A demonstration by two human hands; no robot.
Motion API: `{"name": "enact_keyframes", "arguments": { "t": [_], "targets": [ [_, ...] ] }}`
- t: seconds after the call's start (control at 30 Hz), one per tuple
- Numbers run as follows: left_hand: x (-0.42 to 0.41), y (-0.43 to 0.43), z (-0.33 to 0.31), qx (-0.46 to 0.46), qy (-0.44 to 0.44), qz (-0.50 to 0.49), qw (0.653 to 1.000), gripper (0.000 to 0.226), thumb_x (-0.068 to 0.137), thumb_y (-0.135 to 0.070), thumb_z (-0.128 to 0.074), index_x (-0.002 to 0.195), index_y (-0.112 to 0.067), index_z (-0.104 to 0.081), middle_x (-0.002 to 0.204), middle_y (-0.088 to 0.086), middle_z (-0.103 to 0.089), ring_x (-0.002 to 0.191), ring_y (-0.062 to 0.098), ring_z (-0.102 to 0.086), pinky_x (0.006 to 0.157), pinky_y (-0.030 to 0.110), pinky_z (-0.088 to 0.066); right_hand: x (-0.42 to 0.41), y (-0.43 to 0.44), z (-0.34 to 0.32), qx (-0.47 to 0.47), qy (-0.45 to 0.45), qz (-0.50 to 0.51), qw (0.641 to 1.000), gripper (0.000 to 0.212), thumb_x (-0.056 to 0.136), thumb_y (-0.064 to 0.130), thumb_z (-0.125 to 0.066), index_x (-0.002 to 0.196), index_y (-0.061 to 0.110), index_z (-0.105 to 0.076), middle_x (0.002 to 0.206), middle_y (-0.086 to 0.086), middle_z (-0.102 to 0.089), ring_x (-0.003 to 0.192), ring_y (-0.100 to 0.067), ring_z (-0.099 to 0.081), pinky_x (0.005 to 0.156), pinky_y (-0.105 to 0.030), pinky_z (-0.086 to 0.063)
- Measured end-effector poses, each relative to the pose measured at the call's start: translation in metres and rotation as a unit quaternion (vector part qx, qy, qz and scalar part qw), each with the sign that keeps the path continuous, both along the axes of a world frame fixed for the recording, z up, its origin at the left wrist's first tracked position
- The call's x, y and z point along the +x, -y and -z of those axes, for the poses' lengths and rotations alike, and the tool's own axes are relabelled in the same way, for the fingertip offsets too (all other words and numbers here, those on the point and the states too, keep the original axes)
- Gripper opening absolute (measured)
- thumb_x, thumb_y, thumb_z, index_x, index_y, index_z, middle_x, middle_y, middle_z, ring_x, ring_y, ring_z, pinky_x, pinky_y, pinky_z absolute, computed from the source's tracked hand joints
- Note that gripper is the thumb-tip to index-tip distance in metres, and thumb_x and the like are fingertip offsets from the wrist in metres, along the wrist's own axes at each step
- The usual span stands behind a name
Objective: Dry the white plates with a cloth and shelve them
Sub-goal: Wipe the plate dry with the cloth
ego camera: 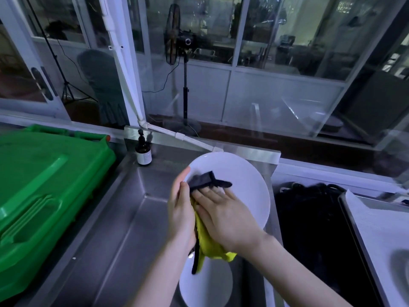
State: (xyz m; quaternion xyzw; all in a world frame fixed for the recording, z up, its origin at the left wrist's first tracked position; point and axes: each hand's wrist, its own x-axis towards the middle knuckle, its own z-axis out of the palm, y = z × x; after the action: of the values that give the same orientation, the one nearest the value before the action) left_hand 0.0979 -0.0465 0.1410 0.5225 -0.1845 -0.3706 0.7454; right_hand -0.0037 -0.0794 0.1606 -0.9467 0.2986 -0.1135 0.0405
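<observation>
Person stands at a steel sink (124,218), both bare hands up over the basin. Left hand (180,209) grips the left rim of a white plate (243,180), fingers (183,176) curled round the edge, plate held tilted up, face toward the camera, above the sink's right side. Right hand (223,216) lies flat on the plate face, fingers spread and extended, pressing a cloth (205,235) against it. Cloth is yellow with a dark part; the dark end (205,181) sticks out past the fingertips on the plate, the yellow end hangs down below the palm with a dark strip dangling.

A second white plate (205,286) sits lower in the sink, right under the hands, partly hidden by the left forearm and the hanging cloth.

Left of the sink: big green bin lid (44,185), touching the sink's left edge. Brown pump bottle (143,151) upright at the sink's back left corner. White pipe (124,69) runs down the window frame and along behind the sink. Right of the sink: dark recess with black cables or similar (309,218), cannot tell what exactly, then a steel bench (380,229) edge at far right. Through the glass behind: a standing fan (177,41) and a tripod leg, dim.
</observation>
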Motion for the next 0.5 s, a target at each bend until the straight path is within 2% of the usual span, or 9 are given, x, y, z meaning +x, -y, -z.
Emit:
{"name": "enact_keyframes", "arguments": {
  "t": [0.1, 0.2, 0.27, 0.37, 0.43, 0.5],
  "targets": [
    [-0.005, -0.001, -0.003, 0.003, 0.007, 0.002, 1.0, 0.032, 0.107, -0.024, -0.046, 0.116, -0.044, -0.069, 0.119, -0.024, -0.07, 0.112, -0.008, -0.062, 0.092, 0.016, -0.05, 0.008, 0.027, -0.004, -0.006, 0.005, 0.082, 0.997, 0.048, 0.105, 0.039, -0.026, 0.15, 0.026, -0.034, 0.152, 0.006, -0.042, 0.139, -0.018, -0.037, 0.113, -0.035, -0.026],
    [-0.005, -0.004, -0.005, 0.005, 0.049, 0.011, 0.999, 0.027, 0.103, -0.029, -0.055, 0.116, -0.05, -0.065, 0.109, -0.048, -0.058, 0.109, -0.028, -0.048, 0.084, 0.001, -0.041, 0.005, 0.055, -0.01, -0.017, 0.015, 0.162, 0.987, 0.05, 0.104, 0.044, -0.027, 0.151, 0.029, -0.032, 0.153, 0.007, -0.041, 0.14, -0.016, -0.037, 0.115, -0.036, -0.021],
    [-0.001, -0.006, -0.004, 0.003, 0.092, 0.017, 0.996, 0.029, 0.1, -0.028, -0.06, 0.119, -0.049, -0.062, 0.105, -0.058, -0.051, 0.112, -0.034, -0.039, 0.085, -0.005, -0.034, -0.001, 0.066, -0.013, -0.039, 0.006, 0.189, 0.981, 0.05, 0.103, 0.045, -0.027, 0.151, 0.029, -0.031, 0.151, 0.01, -0.042, 0.14, -0.013, -0.036, 0.117, -0.039, -0.017],
    [0.001, -0.005, -0.003, 0.005, 0.145, 0.051, 0.988, 0.046, 0.088, -0.023, -0.076, 0.124, -0.046, -0.06, 0.117, -0.049, -0.055, 0.114, -0.032, -0.042, 0.091, -0.002, -0.034, -0.003, 0.067, -0.017, -0.041, 0.008, 0.155, 0.987, 0.051, 0.103, 0.043, -0.032, 0.152, 0.028, -0.029, 0.149, 0.008, -0.043, 0.136, -0.016, -0.04, 0.112, -0.041, -0.023],
    [0.0, -0.007, 0.001, 0.004, 0.167, 0.076, 0.983, 0.062, 0.077, -0.016, -0.086, 0.128, -0.042, -0.06, 0.126, -0.036, -0.06, 0.121, -0.02, -0.048, 0.101, 0.01, -0.039, 0.001, 0.064, -0.018, -0.051, 0.011, 0.101, 0.994, 0.052, 0.103, 0.043, -0.036, 0.152, 0.028, -0.029, 0.149, 0.008, -0.043, 0.135, -0.018, -0.042, 0.112, -0.042, -0.024],
    [0.0, -0.009, 0.006, 0.01, 0.179, 0.084, 0.98, 0.07, 0.073, -0.012, -0.089, 0.13, -0.039, -0.06, 0.13, -0.031, -0.06, 0.126, -0.017, -0.046, 0.108, 0.019, -0.037, 0.004, 0.067, -0.02, -0.051, 0.012, 0.095, 0.994, 0.054, 0.102, 0.047, -0.035, 0.152, 0.031, -0.027, 0.15, 0.009, -0.04, 0.136, -0.017, -0.04, 0.115, -0.044, -0.023]
  ]
}}
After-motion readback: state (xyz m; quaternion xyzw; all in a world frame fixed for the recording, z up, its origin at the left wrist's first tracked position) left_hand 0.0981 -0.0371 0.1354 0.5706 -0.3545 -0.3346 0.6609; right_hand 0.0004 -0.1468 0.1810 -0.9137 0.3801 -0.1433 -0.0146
